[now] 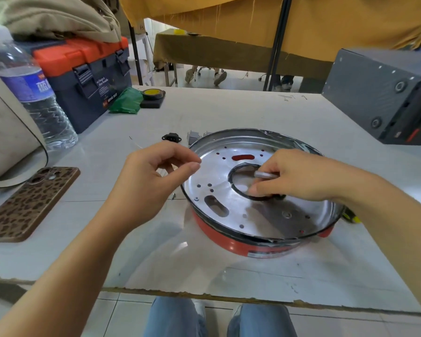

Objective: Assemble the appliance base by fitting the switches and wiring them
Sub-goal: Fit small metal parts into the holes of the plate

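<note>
While the round appliance base (260,207) is lying upside down on the white desk (229,110), both hands are working over it.

The right hand (299,176) is gripping a small grey metal piece (265,174) in curled fingers above the base's central hole, and the left hand (156,176) is hovering at the base's left rim with thumb and forefinger pinched together; whether anything is sitting between them is too small to tell. A black socket (171,137) and grey switches (193,136) are lying on the desk just behind the base. A phone (32,203), a water bottle (32,93) and a toolbox (83,76) are sitting well to the left.
</note>
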`<state>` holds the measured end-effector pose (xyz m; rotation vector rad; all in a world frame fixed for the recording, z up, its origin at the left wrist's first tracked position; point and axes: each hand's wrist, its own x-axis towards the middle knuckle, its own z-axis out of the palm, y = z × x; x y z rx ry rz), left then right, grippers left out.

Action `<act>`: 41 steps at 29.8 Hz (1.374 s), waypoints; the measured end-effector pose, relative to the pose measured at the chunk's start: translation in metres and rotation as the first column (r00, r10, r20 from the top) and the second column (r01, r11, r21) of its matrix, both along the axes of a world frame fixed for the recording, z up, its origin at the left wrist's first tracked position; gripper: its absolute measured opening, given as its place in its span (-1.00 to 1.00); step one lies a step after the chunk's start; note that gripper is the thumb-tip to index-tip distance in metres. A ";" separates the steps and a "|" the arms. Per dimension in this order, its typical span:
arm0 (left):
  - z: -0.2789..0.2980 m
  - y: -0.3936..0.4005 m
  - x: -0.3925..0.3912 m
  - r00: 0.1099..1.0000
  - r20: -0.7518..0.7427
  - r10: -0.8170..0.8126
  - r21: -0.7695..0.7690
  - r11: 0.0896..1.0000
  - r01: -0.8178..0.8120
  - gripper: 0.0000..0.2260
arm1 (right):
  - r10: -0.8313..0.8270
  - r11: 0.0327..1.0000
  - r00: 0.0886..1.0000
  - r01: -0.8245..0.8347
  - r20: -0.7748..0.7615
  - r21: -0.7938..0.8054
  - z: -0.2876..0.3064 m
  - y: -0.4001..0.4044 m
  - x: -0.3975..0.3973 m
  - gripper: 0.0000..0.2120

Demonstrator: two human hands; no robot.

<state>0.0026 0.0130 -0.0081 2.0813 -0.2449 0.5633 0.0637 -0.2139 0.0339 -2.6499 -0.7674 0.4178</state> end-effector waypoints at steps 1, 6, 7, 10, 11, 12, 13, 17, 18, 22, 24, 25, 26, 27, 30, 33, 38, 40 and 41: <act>0.002 -0.003 -0.001 1.000 -0.005 -0.028 0.040 0.999 0.028 -0.86 | 0.016 1.000 1.000 -0.016 0.005 -0.025 0.001 -0.005 0.004 -0.69; 0.008 -0.016 -0.001 0.991 -0.077 -0.110 0.142 0.982 0.121 -0.91 | 0.089 0.990 0.991 -0.099 -0.103 -0.097 0.003 -0.014 0.012 -0.64; 0.008 -0.018 -0.001 0.989 -0.088 -0.118 0.153 0.980 0.130 -0.91 | 0.101 0.988 0.987 -0.114 -0.125 -0.102 0.004 -0.014 0.014 -0.58; 0.009 -0.026 -0.002 0.984 -0.114 -0.136 0.162 0.975 0.154 -0.93 | 0.127 0.984 0.979 -0.145 -0.162 -0.103 0.005 -0.010 0.020 -0.54; 0.009 -0.028 -0.002 0.983 -0.120 -0.137 0.168 0.973 0.156 -0.93 | 0.131 0.982 0.977 -0.150 -0.166 -0.112 0.005 -0.009 0.022 -0.54; 0.009 -0.029 -0.002 0.982 -0.126 -0.138 0.173 0.972 0.159 -0.93 | 0.129 0.981 0.977 -0.151 -0.169 -0.121 0.004 -0.008 0.024 -0.55; 0.010 -0.031 -0.001 0.981 -0.131 -0.142 0.179 0.970 0.164 -0.92 | 0.122 0.982 0.977 -0.144 -0.174 -0.119 0.004 -0.007 0.025 -0.59; 0.013 -0.035 0.000 0.975 -0.154 -0.159 0.187 0.964 0.186 -0.92 | 0.091 0.990 0.977 -0.109 -0.192 -0.085 0.001 -0.005 0.025 -0.77; 0.013 -0.035 0.001 0.973 -0.161 -0.165 0.185 0.964 0.194 -0.92 | 0.083 0.993 0.977 -0.098 -0.197 -0.068 0.000 -0.004 0.024 -0.76; 0.014 -0.038 0.003 0.964 -0.190 -0.188 0.219 0.949 0.228 -0.92 | 0.035 0.997 0.987 -0.045 -0.157 -0.061 -0.005 0.000 0.020 -0.68; 0.015 -0.039 0.003 0.956 -0.209 -0.207 0.241 0.936 0.256 -0.93 | 0.020 0.998 0.991 -0.027 -0.129 -0.056 -0.007 0.002 0.018 -0.62; 0.016 -0.039 0.003 0.951 -0.217 -0.221 0.251 0.929 0.273 -0.94 | 0.016 0.999 0.993 -0.021 -0.115 -0.049 -0.008 0.003 0.016 -0.60; 0.017 -0.039 0.002 0.946 -0.221 -0.238 0.261 0.920 0.293 -0.96 | 0.014 0.999 0.995 -0.018 -0.098 -0.046 -0.009 0.005 0.015 -0.59; 0.018 -0.040 0.002 0.939 -0.226 -0.258 0.268 0.911 0.314 -0.96 | 0.014 0.999 0.996 -0.018 -0.082 -0.047 -0.009 0.006 0.013 -0.59; 0.022 -0.039 0.002 0.904 -0.273 -0.328 0.258 0.881 0.397 -0.92 | 0.020 0.999 0.998 -0.023 -0.065 -0.045 -0.010 0.010 0.009 -0.59; 0.025 -0.039 0.003 0.865 -0.333 -0.376 0.248 0.850 0.465 -0.94 | 0.013 1.000 0.998 -0.014 -0.054 -0.024 -0.011 0.012 0.005 -0.64; 0.026 -0.039 0.004 0.809 -0.411 -0.420 0.297 0.777 0.555 -0.92 | 0.041 0.999 0.999 -0.041 -0.033 -0.009 -0.011 0.010 0.002 -0.61; 0.026 -0.039 0.004 0.786 -0.445 -0.430 0.302 0.754 0.583 -0.90 | 0.061 0.998 0.997 -0.061 -0.046 -0.012 -0.010 0.007 0.002 -0.63; 0.026 -0.039 0.005 0.778 -0.457 -0.431 0.298 0.750 0.590 -0.89 | 0.068 0.998 0.996 -0.069 -0.061 -0.007 -0.010 0.006 0.002 -0.64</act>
